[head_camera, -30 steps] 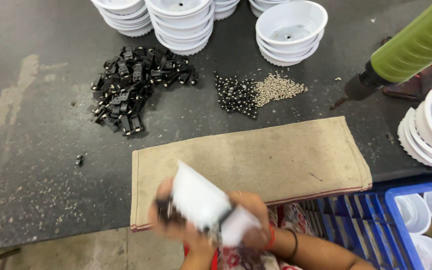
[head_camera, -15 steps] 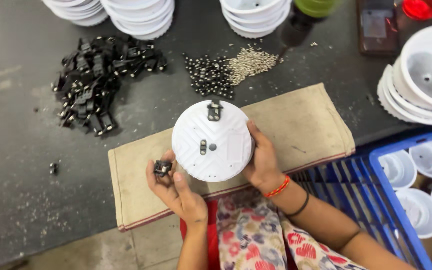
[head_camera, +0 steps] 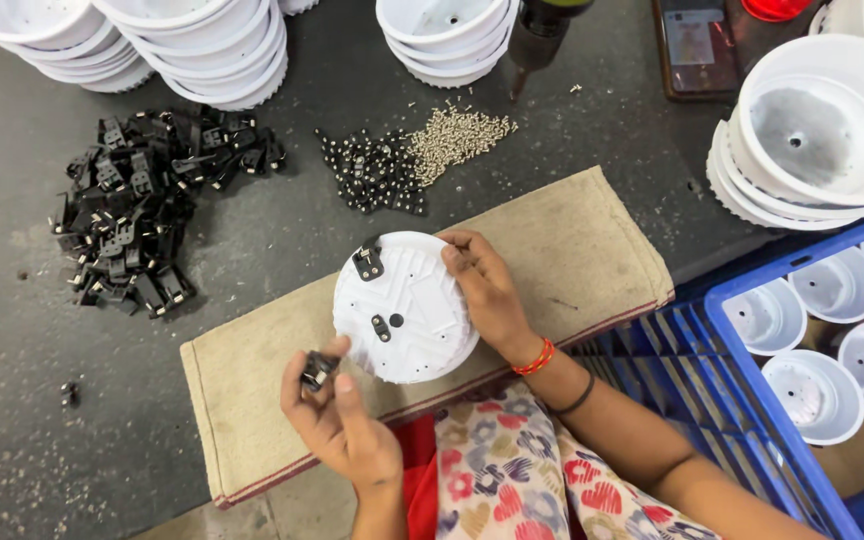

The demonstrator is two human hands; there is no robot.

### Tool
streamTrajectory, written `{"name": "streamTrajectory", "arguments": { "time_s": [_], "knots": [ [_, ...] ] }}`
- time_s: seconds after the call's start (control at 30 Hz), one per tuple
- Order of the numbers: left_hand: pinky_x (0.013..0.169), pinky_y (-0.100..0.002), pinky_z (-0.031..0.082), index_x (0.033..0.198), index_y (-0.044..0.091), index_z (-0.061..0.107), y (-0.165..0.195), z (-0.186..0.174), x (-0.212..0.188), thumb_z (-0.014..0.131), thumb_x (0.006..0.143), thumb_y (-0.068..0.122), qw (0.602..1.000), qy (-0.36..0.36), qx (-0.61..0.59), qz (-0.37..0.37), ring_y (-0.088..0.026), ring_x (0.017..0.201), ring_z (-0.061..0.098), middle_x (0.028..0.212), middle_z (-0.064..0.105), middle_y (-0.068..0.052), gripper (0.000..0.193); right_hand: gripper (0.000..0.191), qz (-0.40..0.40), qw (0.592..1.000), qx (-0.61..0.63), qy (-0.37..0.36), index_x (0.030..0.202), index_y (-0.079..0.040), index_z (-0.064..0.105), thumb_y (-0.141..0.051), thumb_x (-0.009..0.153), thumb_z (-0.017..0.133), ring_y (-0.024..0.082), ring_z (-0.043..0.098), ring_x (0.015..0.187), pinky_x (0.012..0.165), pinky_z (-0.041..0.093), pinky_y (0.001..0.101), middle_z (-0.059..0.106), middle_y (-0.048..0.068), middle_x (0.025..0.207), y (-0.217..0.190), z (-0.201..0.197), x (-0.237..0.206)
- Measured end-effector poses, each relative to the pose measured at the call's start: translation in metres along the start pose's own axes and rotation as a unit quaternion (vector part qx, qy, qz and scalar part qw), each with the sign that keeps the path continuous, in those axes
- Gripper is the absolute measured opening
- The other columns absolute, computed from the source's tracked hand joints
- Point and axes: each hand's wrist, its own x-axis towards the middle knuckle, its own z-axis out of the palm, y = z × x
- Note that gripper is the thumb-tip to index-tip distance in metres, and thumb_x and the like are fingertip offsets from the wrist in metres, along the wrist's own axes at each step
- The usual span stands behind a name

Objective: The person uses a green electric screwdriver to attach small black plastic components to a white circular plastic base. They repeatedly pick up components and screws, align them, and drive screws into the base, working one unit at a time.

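Note:
A round white plastic housing [head_camera: 412, 310] lies bottom-up on a tan cloth mat [head_camera: 572, 240], with a black clip [head_camera: 368, 263] fixed near its upper left rim and a small dark piece at its middle. My right hand [head_camera: 487, 290] rests on the housing's right edge and holds it. My left hand [head_camera: 337, 410] sits just below and left of the housing, pinching a small black clip [head_camera: 317, 370] between thumb and fingers.
A heap of black clips [head_camera: 142, 220] lies at the left. Dark screws [head_camera: 372, 175] and silver screws [head_camera: 457, 135] lie above the mat. Stacks of white housings [head_camera: 222, 50] line the back and the right [head_camera: 812, 140]. A blue crate [head_camera: 752, 340] holds more.
The housing has come down from being held up and tilted to lying flat on the mat. My left hand has drawn slightly away to its lower left with the clip.

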Motion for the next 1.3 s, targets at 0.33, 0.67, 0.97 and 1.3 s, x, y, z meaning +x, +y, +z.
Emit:
{"name": "streamTrajectory", "arguments": {
  "time_s": [0.33, 0.67, 0.97, 1.3],
  "knots": [
    [0.117, -0.038, 0.042, 0.127, 0.001, 0.056, 0.009, -0.005, -0.001, 0.049, 0.115, 0.014, 1.0, -0.012, 0.001, 0.0, -0.018, 0.109, 0.062, 0.109, 0.073, -0.019, 0.019, 0.033, -0.242, 0.912, -0.332, 0.018, 0.125, -0.001, 0.061, -0.02, 0.098, 0.068, 0.032, 0.063, 0.121, 0.106, 0.047, 0.0376, 0.065, 0.017, 0.129, -0.061, 0.001, -0.022],
    [0.115, -0.037, 0.041, 0.138, -0.003, 0.051, 0.036, 0.009, 0.014, 0.053, 0.102, 0.013, 0.957, -0.078, -0.153, -0.233, -0.023, 0.127, 0.062, 0.13, 0.07, -0.019, 0.039, 0.039, -0.158, 0.929, -0.26, -0.211, 0.129, -0.001, 0.061, -0.016, 0.094, 0.069, 0.033, 0.067, 0.121, 0.103, 0.052, 0.0392, 0.067, 0.017, 0.128, -0.078, 0.026, -0.064],
    [0.103, -0.037, 0.05, 0.127, -0.007, 0.063, 0.038, -0.017, 0.012, 0.065, 0.096, 0.005, 0.901, -0.159, -0.25, -0.316, -0.025, 0.12, 0.064, 0.124, 0.069, -0.018, 0.034, 0.043, -0.144, 0.929, -0.246, -0.238, 0.128, -0.003, 0.058, -0.016, 0.092, 0.076, 0.029, 0.075, 0.107, 0.094, 0.059, 0.0367, 0.073, 0.012, 0.116, -0.068, 0.026, -0.063],
    [0.101, -0.035, 0.051, 0.129, -0.006, 0.059, 0.028, -0.03, 0.005, 0.072, 0.092, 0.005, 0.829, -0.165, -0.361, -0.395, -0.022, 0.115, 0.064, 0.124, 0.068, -0.017, 0.04, 0.044, -0.165, 0.903, -0.255, -0.304, 0.128, -0.002, 0.059, -0.028, 0.095, 0.073, 0.029, 0.074, 0.102, 0.088, 0.058, 0.0373, 0.071, 0.014, 0.118, -0.073, 0.024, -0.065]
  ]
}}
